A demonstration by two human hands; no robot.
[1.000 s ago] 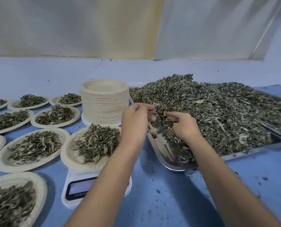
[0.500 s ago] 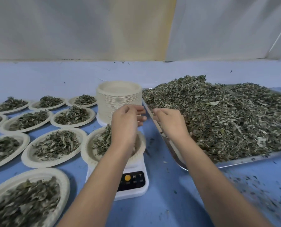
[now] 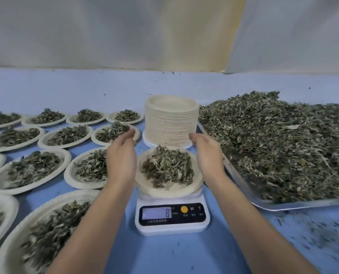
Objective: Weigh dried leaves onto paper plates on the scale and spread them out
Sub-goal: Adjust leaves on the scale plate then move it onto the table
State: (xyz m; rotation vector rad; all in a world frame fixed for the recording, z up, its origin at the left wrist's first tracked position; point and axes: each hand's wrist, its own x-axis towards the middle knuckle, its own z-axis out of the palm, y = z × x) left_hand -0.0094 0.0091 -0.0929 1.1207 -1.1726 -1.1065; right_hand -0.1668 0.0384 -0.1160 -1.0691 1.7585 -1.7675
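Scale (image 3: 172,216) sits on the counter (image 3: 184,254) toward the near edge, with its display facing the person so it can be read at a glance. The digit looks like 8 but is blurred.

Paper plate (image 3: 151,185) is centred on the scale. The dried leaves (image 3: 166,167) on it are mounded in the middle, not yet spread.

Left hand (image 3: 123,155) and right hand (image 3: 208,155) flank the plate, palms turned inward and fingers loosely extended, nothing held in either. I cannot tell whether they touch the rim. Judgement: the pose suits lifting the plate by both sides, or closing in to level the mound.

Stack of empty plates (image 3: 171,123) stands just behind the scale toward the far edge, probably kept handy for the next weighing.

Metal tray (image 3: 283,205) with the bulk heap (image 3: 273,145) lies just beside the scale toward the right edge, which keeps each transfer short.

Filled plates (image 3: 32,167) lie in rows toward the left edge, apart from the supply.
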